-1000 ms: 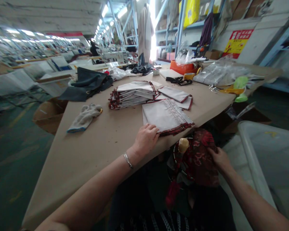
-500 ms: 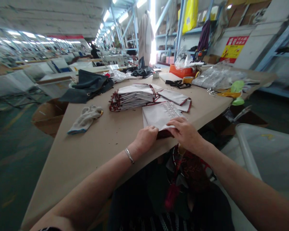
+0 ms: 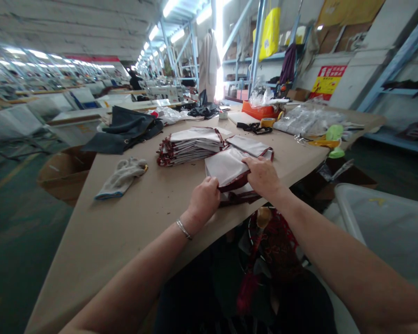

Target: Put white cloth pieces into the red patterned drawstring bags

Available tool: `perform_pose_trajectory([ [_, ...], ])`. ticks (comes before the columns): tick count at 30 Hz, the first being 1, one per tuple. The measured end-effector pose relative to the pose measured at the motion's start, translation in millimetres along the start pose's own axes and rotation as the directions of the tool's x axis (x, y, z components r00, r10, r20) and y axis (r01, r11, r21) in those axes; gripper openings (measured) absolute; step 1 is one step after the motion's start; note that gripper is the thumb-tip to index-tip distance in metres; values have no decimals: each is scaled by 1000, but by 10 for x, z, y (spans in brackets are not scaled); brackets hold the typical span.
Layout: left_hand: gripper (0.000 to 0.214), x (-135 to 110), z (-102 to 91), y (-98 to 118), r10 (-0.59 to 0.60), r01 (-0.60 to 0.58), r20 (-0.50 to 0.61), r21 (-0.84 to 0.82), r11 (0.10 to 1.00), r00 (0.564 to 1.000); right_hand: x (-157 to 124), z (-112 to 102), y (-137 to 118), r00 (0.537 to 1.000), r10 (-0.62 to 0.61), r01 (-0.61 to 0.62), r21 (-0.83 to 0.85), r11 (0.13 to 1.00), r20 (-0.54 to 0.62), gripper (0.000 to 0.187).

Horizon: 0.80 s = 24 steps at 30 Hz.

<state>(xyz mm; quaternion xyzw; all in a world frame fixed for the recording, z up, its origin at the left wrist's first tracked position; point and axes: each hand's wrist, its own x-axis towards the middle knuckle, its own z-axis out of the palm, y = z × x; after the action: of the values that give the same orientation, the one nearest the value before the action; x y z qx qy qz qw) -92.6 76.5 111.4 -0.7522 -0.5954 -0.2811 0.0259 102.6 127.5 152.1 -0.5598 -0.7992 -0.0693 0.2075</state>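
A white fabric piece with dark red edging (image 3: 225, 168) lies folded near the table's right-hand edge, its near side lifted off the layer below. My left hand (image 3: 205, 198) pinches its near left corner between thumb and fingers. At the right side, my right hand (image 3: 264, 176) grips the same piece, with fingertips on top and the thumb hidden. Just behind it on the right rests another folded white piece with red edging (image 3: 249, 144). To the left stands a stack of similar folded pieces (image 3: 195, 143).
A knitted glove (image 3: 122, 177) lies left on the brown-covered table (image 3: 139, 227). Dark fabric (image 3: 125, 127) sits at the far left edge. Black straps (image 3: 253, 128), yellow tape (image 3: 267, 122), an orange box (image 3: 259, 111) and clear plastic bags (image 3: 306, 119) lie further back. A white bin (image 3: 379, 222) stands at right.
The fabric's near side has come up and over, showing the red edging and a layer beneath. My right hand has moved slightly up; my left hand has shifted slightly left.
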Motion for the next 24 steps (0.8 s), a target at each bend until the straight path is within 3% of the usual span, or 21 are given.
perform_pose_trajectory([
  [3,12,80,54,-35,-122,97,-77,-264,960,990,-18,-8,-38,997,61,-47,272,961,-46,51],
  [5,7,135,20,8,-252,166,-109,-502,849,962,-43,-10,-54,989,123,-70,456,888,-88,52],
  [7,2,160,-103,118,-381,176,-98,-764,621,919,-131,-35,-79,973,123,-2,524,851,-197,49],
  [9,11,121,-296,273,-459,120,-35,-945,305,888,-308,-88,-127,961,87,61,508,859,-262,45],
  [11,16,0,-488,433,-467,80,55,-996,35,883,-560,-154,-196,970,62,74,528,846,-236,40],
  [12,17,-91,-555,501,-453,88,101,-995,-51,886,-702,-184,-235,976,74,60,580,813,-205,36],
  [13,17,-199,-593,559,-435,112,145,-988,-102,888,-846,-207,-273,980,112,28,670,741,-165,31],
  [14,16,-320,-599,603,-415,153,190,-981,-119,890,-990,-220,-310,980,174,-27,790,612,-101,24],
  [16,13,-580,-530,657,-336,298,303,-952,-65,892,-1267,-206,-375,939,322,-181,969,170,119,9],
  [18,14,-818,-412,679,-188,498,486,-867,15,853,-1530,-145,-422,848,329,-314,895,-317,415,12],
  [19,17,-913,-358,684,-104,591,586,-806,23,804,-1659,-107,-438,802,273,-365,796,-482,532,15],
  [20,21,-986,-316,689,-24,668,668,-744,1,744,-1786,-76,-447,762,197,-420,701,-576,617,16],
  [21,23,-1033,-288,694,37,723,722,-689,-49,691,-1908,-59,-449,737,112,-484,636,-601,667,16],
  [22,24,-1055,-271,701,73,757,755,-643,-114,652,-2019,-66,-443,722,12,-564,597,-570,692,17],
  [24,26,-1027,-259,725,99,790,791,-576,-213,604,-2180,-165,-408,690,-203,-701,573,-424,694,21],
])
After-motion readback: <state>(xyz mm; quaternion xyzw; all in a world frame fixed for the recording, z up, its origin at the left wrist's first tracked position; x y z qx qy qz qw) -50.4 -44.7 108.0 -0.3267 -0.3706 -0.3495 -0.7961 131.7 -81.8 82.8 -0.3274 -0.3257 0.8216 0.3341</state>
